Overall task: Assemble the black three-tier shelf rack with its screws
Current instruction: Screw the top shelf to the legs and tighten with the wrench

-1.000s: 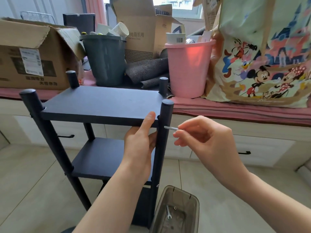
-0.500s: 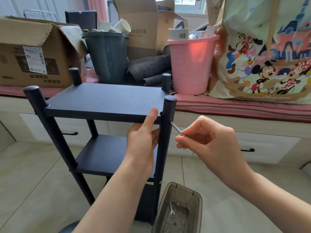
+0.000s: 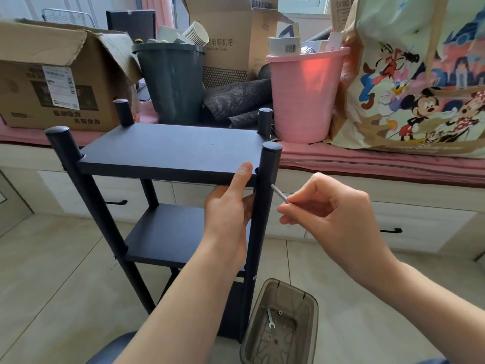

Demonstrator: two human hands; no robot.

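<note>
One screw (image 3: 279,194) pinched in right hand (image 3: 330,214), tip at near-right post (image 3: 263,206) just under top shelf (image 3: 170,151). Left hand (image 3: 228,206) grips shelf edge, thumb on top. Hole alignment unclear, probably close; advise level shelf, straight entry, finger-start.

Tall brown cardboard box (image 3: 231,43) behind the dark grey bin: Chinese characters "电脑机箱" printed on its front, small Latin line beneath too blurred to read.
Large brown cardboard box (image 3: 52,82) at left: white shipping label (image 3: 61,86), print illegible; bold Chinese characters below, unclear.
White carton (image 3: 284,46) in the pink plastic bucket (image 3: 304,93): barcode, digits unreadable.
</note>
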